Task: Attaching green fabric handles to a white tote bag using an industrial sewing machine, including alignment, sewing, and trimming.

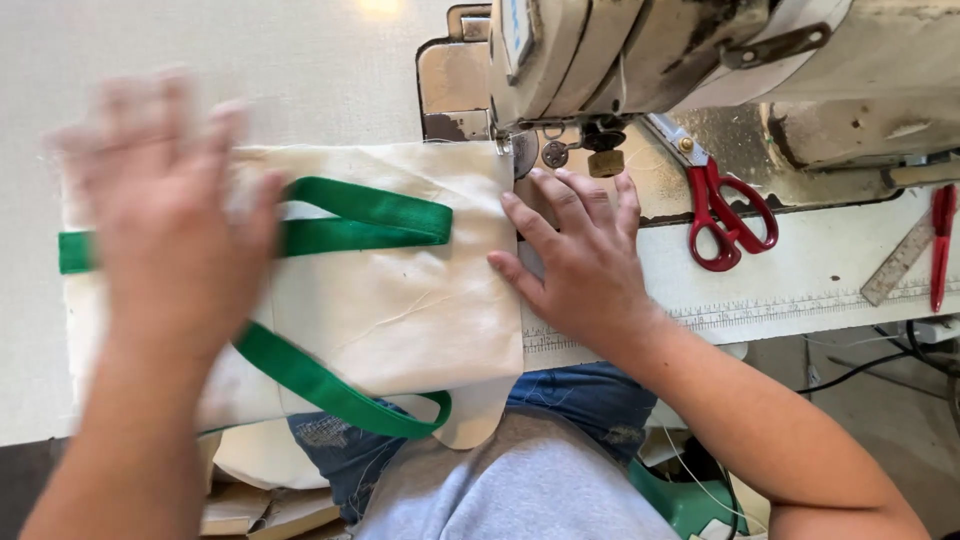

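2 hands, left (170,215) & right (580,260), flat, fingers spread, on 1 cream bag (400,300) w/ 2 green straps (365,215); 1 red scissors (725,215).

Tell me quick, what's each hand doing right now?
Left hand: open, blurred, flat over the cream cloth bag.
Right hand: open, fingers pressing the bag's edge.

Cream cloth bag (400,300) (green straps (365,215)), flat

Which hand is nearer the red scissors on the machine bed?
Right. The right hand lies flat at the cloth bag's edge, just left of the red scissors. The left hand, blurred, is over the bag's far left end.
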